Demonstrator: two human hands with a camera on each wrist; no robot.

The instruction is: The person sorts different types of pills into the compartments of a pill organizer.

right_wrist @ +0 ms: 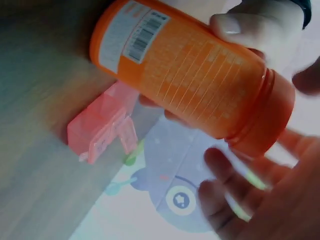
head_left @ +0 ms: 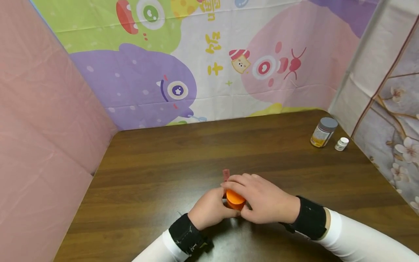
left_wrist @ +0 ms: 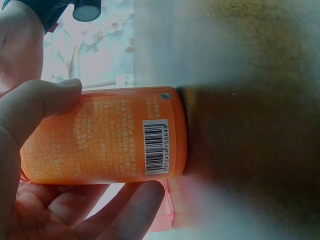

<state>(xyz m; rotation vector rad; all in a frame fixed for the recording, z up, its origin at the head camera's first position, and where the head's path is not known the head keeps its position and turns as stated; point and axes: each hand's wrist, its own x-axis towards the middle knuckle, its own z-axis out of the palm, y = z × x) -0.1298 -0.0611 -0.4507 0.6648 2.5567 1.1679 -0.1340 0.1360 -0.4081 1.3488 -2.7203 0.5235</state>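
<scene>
An orange bottle [left_wrist: 105, 135] with a printed label and barcode stands on the table, its orange cap [head_left: 235, 198] facing up. My left hand [head_left: 211, 209] grips the bottle's body, thumb on one side and fingers on the other in the left wrist view. My right hand [head_left: 266, 200] is at the cap, thumb and index finger on either side of it. In the right wrist view its other fingers [right_wrist: 225, 170] stand off from the bottle. Just behind the bottle lies a translucent pink pill box [right_wrist: 100, 125] with a raised lid; the hands partly hide it in the head view.
A larger bottle with a grey lid [head_left: 322, 133] and a small white bottle [head_left: 342, 144] stand at the table's far right corner. The brown wooden table [head_left: 157, 163] is bordered by a cartoon-print cloth [head_left: 216, 98] behind and hangings on both sides.
</scene>
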